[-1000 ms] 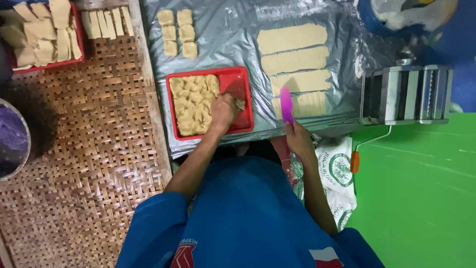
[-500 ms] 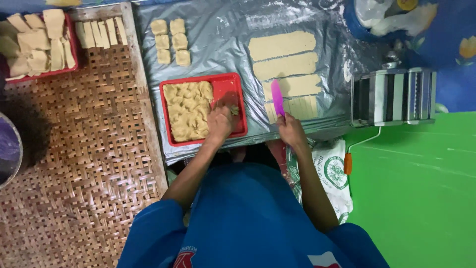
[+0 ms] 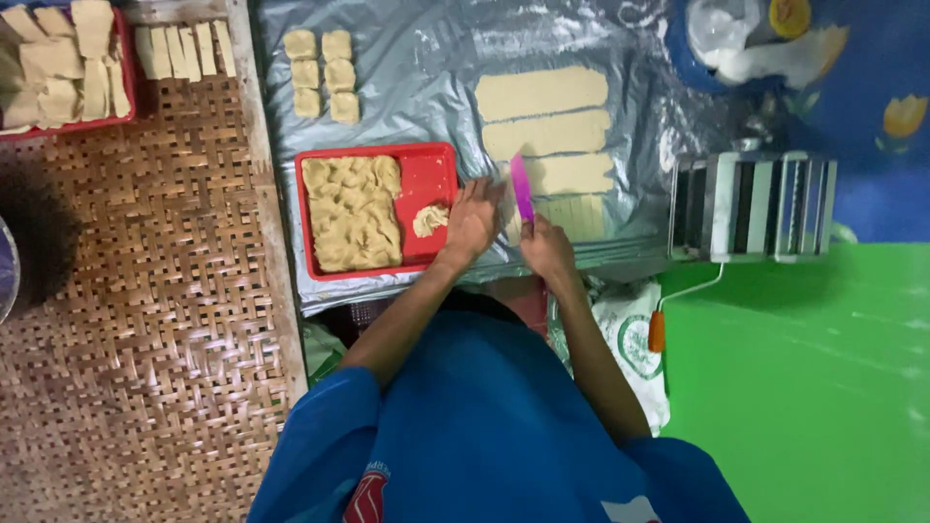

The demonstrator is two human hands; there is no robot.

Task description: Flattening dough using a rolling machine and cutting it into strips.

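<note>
One knife (image 3: 521,187) between right fingers (image 3: 539,228).

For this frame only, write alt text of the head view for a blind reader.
A person's right hand holds a pink knife over flat dough strips on grey plastic sheeting. The left hand rests beside a red tray of shaped dough pieces.

Brown woven bamboo floor mat (image 3: 145,320) on the left, bright green floor covering (image 3: 814,387) on the right, crinkled grey plastic sheet (image 3: 417,68) between, dim light.
</note>
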